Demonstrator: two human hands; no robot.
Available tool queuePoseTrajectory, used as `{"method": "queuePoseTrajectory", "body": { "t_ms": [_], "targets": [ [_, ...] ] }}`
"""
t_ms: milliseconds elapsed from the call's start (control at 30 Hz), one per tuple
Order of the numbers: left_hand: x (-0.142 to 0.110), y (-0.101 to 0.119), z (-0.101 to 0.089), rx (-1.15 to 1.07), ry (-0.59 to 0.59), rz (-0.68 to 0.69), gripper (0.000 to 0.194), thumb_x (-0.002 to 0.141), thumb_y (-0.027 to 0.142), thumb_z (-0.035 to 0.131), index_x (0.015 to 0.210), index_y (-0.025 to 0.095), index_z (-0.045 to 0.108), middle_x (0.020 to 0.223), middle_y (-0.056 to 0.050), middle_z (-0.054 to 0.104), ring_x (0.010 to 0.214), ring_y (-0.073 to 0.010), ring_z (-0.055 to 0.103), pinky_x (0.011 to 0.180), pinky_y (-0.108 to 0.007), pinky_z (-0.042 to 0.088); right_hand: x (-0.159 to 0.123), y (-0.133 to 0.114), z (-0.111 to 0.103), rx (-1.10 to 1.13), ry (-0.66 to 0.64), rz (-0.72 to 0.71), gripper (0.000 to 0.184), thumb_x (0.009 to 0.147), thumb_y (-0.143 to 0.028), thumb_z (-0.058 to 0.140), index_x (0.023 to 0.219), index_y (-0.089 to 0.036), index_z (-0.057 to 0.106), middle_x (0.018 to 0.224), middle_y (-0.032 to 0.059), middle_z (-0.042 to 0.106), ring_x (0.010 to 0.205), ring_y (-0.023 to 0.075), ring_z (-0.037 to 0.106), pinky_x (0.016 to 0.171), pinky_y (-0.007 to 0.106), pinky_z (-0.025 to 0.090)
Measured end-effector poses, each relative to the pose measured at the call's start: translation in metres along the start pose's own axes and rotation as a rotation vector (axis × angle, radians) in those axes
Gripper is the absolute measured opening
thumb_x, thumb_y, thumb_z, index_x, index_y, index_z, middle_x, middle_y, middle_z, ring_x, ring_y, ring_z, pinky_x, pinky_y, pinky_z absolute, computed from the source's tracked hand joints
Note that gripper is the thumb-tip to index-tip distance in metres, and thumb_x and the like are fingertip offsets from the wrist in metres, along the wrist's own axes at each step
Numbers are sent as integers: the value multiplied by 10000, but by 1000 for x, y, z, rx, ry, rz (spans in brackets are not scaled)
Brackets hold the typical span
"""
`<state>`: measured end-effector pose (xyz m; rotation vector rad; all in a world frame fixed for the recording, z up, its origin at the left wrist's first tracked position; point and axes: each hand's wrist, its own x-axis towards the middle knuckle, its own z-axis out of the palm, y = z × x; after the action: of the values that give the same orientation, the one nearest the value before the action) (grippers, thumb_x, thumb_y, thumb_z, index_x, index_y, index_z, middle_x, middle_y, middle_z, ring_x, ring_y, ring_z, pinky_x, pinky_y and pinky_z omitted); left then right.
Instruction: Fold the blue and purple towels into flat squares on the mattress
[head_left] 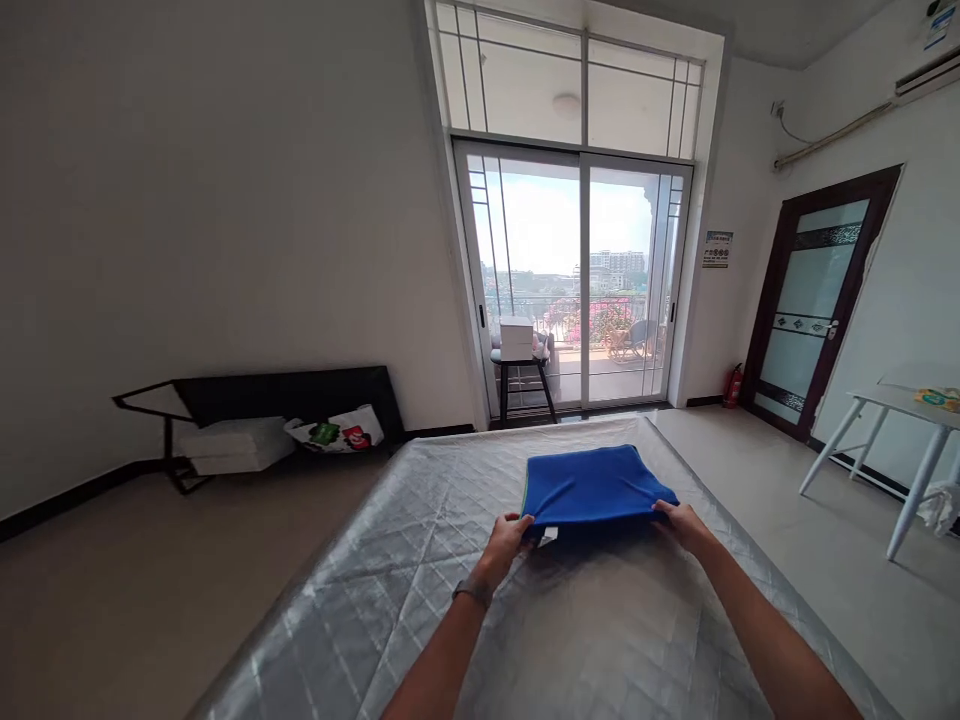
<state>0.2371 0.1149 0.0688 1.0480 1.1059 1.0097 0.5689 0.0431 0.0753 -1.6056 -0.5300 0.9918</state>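
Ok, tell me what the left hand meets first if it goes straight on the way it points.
The blue rectangular cloth, whose near left corner the left hand grips. Past it, probably the shiny grey quilted mattress, though depth is unclear.

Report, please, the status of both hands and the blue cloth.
Left hand gripping blue cloth at near-left corner; right hand at near-right corner. Near edge raised above mattress. No obstacle seen at hands.

A dark stool [504,388] bears a white box [516,340] before the sliding glass door [585,280] — pink flowers [602,318] show beyond it. A red fire extinguisher [733,386] stands beside the dark-framed door [821,300], a notice [718,250] hangs between both doors — and a white-legged table [889,395] stands at the far right.
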Motion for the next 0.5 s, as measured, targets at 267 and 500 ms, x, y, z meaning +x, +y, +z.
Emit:
{"method": "queuePoseTrajectory", "body": {
  "t_ms": [267,500],
  "targets": [
    [-138,17,-56,-225,36,155,787,618,493,844,1281,244,501,745,45,669,626,-118,628,567,-212,472,-148,-3,-28,278,-186,-75,705,588,-253,857,1207,-334,529,778,-81,608,633,110,648,691,261,606],
    [-201,87,-93,-223,135,277,404,678,454,786,968,196,675,890,-15,724,736,-149,675,617,-236,528,-246,-63,-33,342,-366,-63,371,609,-247,874,907,-238,653,767,-34,674,640,112,674,674,214,597]
  ]
}}
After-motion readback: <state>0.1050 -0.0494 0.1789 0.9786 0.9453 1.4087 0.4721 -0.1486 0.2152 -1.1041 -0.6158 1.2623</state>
